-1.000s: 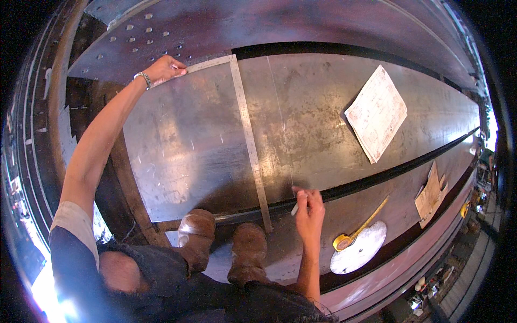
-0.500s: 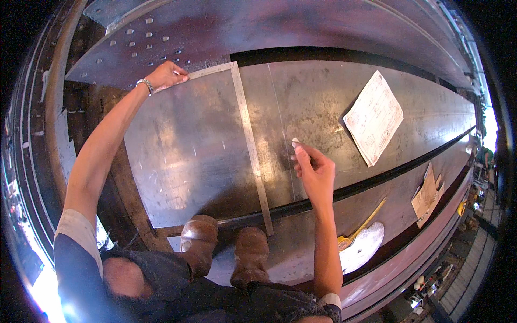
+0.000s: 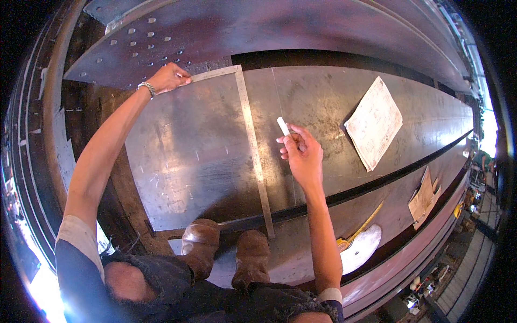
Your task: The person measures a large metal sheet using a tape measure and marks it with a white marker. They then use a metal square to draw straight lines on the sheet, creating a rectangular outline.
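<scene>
A metal carpenter's square (image 3: 249,129) lies on the steel beam (image 3: 188,145), its long blade running toward my boots. My left hand (image 3: 168,78) pinches the end of its short arm at the beam's far edge. To the right of the long blade, my right hand (image 3: 303,149) is raised above the steel with a short white stick of chalk (image 3: 283,126) between thumb and fingers. The chalk's tip points up and left, apart from the surface. A thin pale line crosses the beam just right of the square.
Folded, stained paper sheets (image 3: 374,124) lie on the beam to the right. On the nearer beam are a yellow tape measure (image 3: 344,244), a pale round disc (image 3: 362,250) and torn cardboard (image 3: 424,199). A drilled steel beam (image 3: 269,27) stands beyond. Dark gaps separate the beams. My boots (image 3: 252,255) are close by.
My right hand has moved up and slightly left, and more of the chalk now shows. My left hand and the square remain nearly in place, with the view shifted a little.
</scene>
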### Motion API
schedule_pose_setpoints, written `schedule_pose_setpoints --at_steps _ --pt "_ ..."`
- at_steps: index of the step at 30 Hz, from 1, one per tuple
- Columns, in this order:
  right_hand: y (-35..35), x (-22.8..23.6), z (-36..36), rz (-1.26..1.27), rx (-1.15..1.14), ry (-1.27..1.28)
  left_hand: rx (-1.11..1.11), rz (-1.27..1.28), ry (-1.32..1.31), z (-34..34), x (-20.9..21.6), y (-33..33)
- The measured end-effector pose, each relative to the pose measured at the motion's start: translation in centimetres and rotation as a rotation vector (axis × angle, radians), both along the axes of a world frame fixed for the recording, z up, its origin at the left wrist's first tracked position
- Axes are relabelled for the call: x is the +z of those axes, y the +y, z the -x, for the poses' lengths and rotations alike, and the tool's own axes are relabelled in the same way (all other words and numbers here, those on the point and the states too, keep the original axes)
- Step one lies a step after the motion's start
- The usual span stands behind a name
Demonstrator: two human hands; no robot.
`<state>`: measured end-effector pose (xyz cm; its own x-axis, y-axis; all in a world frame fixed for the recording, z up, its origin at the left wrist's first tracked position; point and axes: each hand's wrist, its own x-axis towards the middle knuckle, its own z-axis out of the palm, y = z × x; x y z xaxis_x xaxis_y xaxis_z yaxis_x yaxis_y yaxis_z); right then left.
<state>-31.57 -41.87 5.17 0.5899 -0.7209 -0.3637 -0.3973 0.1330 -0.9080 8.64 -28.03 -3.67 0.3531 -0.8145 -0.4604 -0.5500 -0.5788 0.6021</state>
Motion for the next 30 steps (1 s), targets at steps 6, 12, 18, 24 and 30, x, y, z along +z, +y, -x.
schedule_pose_setpoints --at_steps 6,12,18,24,30 --pt "-0.2 0.0 0.6 -0.047 -0.039 -0.003 0.015 0.014 0.032 -0.2 -0.4 0.2" --pt "-0.8 -0.2 2.0 -0.054 -0.071 0.001 -0.039 -0.083 0.051 -0.7 0.3 -0.5" --pt "-1.0 -0.3 2.8 -0.088 -0.101 -0.026 -0.06 -0.135 -0.006 -0.9 0.5 -0.5" --pt "-1.0 -0.3 3.7 -0.119 -0.113 -0.048 -0.049 -0.151 0.037 -1.8 0.0 -0.1" --pt "-1.3 -0.2 4.5 -0.16 -0.145 -0.068 -0.008 -0.159 -0.016 -0.3 0.6 -0.4"
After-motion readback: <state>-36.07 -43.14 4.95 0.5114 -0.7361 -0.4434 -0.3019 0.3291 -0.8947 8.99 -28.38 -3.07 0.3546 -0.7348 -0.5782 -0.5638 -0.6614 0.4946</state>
